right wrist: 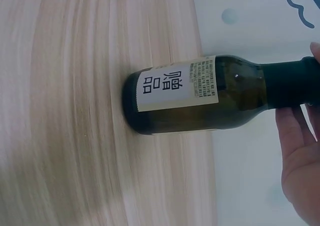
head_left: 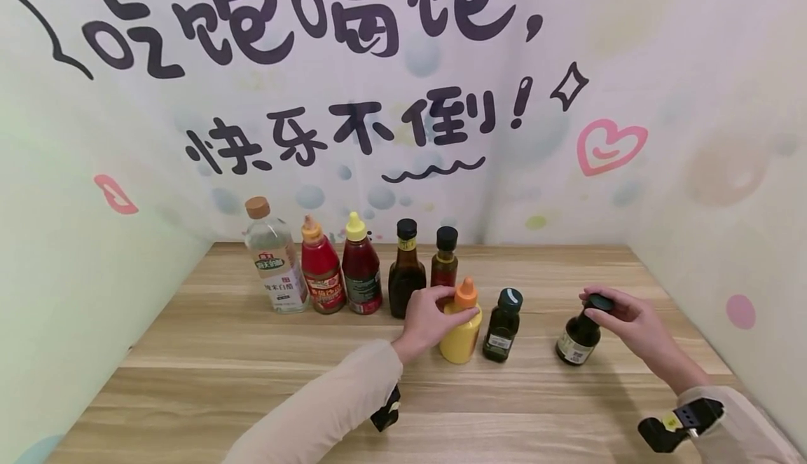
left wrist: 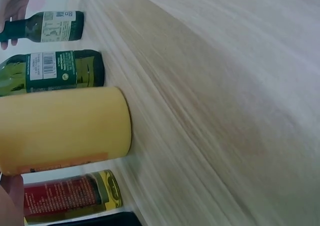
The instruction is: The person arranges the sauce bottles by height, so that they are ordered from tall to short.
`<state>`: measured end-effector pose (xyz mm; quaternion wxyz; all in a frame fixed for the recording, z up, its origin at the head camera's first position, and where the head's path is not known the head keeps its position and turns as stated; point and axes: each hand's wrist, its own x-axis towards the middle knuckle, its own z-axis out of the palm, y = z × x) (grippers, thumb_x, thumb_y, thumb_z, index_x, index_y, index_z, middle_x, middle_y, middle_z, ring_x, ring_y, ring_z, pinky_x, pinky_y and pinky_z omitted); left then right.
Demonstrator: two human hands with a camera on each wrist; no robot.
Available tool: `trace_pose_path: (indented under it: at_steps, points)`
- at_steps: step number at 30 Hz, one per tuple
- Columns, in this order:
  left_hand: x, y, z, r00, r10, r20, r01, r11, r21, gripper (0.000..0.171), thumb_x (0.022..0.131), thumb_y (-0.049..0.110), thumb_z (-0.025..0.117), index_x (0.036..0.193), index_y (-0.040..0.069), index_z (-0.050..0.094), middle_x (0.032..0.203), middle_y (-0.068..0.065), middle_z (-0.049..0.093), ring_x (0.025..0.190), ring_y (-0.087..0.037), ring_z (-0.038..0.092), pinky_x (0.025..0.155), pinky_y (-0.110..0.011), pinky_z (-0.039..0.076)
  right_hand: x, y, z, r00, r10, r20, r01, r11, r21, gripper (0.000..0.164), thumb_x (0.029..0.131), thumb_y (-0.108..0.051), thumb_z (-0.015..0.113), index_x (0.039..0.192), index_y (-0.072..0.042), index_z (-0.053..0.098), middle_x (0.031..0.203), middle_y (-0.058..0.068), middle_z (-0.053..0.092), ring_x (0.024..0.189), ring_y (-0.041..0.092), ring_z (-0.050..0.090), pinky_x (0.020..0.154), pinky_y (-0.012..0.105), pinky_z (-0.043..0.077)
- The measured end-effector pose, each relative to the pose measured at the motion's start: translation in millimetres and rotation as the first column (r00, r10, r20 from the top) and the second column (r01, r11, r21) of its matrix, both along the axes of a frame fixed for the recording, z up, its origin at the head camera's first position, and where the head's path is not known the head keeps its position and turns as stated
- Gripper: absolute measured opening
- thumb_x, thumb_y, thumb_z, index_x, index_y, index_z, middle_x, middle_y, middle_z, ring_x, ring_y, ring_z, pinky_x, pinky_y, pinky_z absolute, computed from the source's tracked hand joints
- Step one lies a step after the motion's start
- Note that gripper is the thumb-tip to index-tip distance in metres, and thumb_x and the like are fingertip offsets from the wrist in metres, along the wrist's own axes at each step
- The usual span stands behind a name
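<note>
My left hand (head_left: 429, 322) grips a yellow squeeze bottle (head_left: 460, 343) with an orange nozzle cap, thumb on the near side and fingers on the far side. The same yellow body (left wrist: 65, 128) fills the left of the left wrist view. At the right, my right hand (head_left: 637, 325) pinches the neck of a small dark glass bottle (head_left: 576, 341), just below its dark green cap. Its pale label (right wrist: 175, 86) faces the right wrist camera. Whether its base touches the table is hard to tell. Between the hands stands a dark green bottle (head_left: 501, 331).
Farther back stand a clear white-vinegar bottle (head_left: 277, 268), a red sauce bottle (head_left: 323, 275), a dark red yellow-capped bottle (head_left: 362, 275), a brown black-capped bottle (head_left: 407, 282) and a smaller black-capped bottle (head_left: 445, 268). Printed walls (head_left: 542, 190) border the wooden table (head_left: 302, 387).
</note>
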<state>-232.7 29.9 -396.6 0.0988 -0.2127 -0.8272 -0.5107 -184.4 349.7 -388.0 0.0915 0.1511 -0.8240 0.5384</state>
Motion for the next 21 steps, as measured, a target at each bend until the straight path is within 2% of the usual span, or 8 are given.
trace_pose_path:
  at_steps: [5, 10, 21]
  points:
    - [1.1, 3, -1.5, 0.996, 0.056, -0.064, -0.055, 0.998, 0.018, 0.037, 0.068, 0.032, 0.076, 0.094, 0.006, 0.07, 0.091, -0.004, 0.067, 0.081, -0.013, 0.062, 0.068, -0.022, 0.049, -0.8, -1, -2.4, 1.0, -0.016, 0.003, 0.016, 1.0, -0.004, 0.033, 0.085, -0.003, 0.057, 0.117, 0.0, 0.053, 0.102, -0.016, 0.06, 0.093, -0.001, 0.056, 0.073, 0.014, 0.046]
    - [-3.9, 6, -3.0, 0.992, 0.084, -0.098, -0.083, 0.996, 0.017, 0.037, 0.068, 0.032, 0.076, 0.094, 0.006, 0.07, 0.09, -0.003, 0.067, 0.08, -0.013, 0.062, 0.069, -0.023, 0.049, -0.7, -1, -2.3, 1.0, -0.022, 0.015, 0.022, 1.0, -0.014, 0.035, 0.085, -0.004, 0.057, 0.118, 0.004, 0.05, 0.103, -0.015, 0.06, 0.093, 0.0, 0.056, 0.073, 0.015, 0.047]
    - [-12.4, 16, 0.4, 0.995, 0.079, -0.057, -0.079, 0.997, 0.001, 0.039, 0.07, 0.031, 0.075, 0.098, 0.005, 0.068, 0.095, -0.004, 0.066, 0.084, -0.012, 0.062, 0.071, -0.022, 0.049, 0.9, -1, -0.8, 1.0, 0.004, -0.006, -0.004, 0.999, -0.044, 0.033, 0.085, 0.0, 0.056, 0.118, -0.002, 0.053, 0.105, -0.013, 0.059, 0.094, 0.001, 0.056, 0.073, 0.014, 0.046]
